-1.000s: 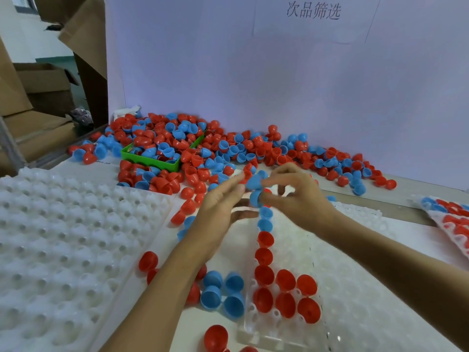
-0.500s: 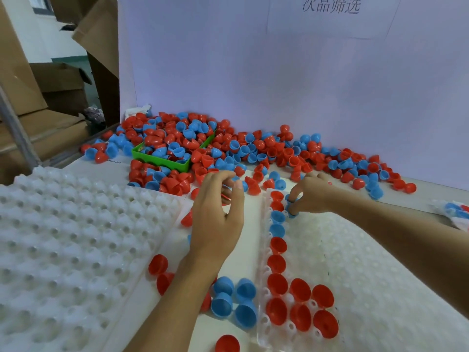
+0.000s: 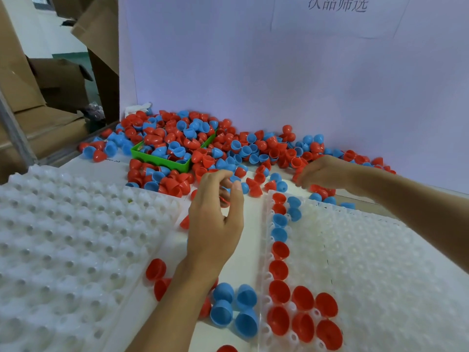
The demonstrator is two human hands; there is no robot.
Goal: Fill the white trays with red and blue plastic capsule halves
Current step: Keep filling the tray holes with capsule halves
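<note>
A heap of loose red and blue plastic capsule halves (image 3: 253, 151) lies along the far edge of the bench (image 3: 251, 224), against a pale upright backboard (image 3: 279, 72), spilling over a small green plastic tray (image 3: 162, 160). The right hand (image 3: 322, 174) reaches into the heap's near fringe with fingers curled; what it grips cannot be told. The left hand (image 3: 215, 212) hovers over the bench's middle, fingers loosely curled round small pieces, one red. A white dimpled plastic tray (image 3: 380, 262) on the right carries a column of red and blue halves along its left rim. Another white dimpled tray (image 3: 63, 250) sits at the left edge. More halves lie between them.
</note>
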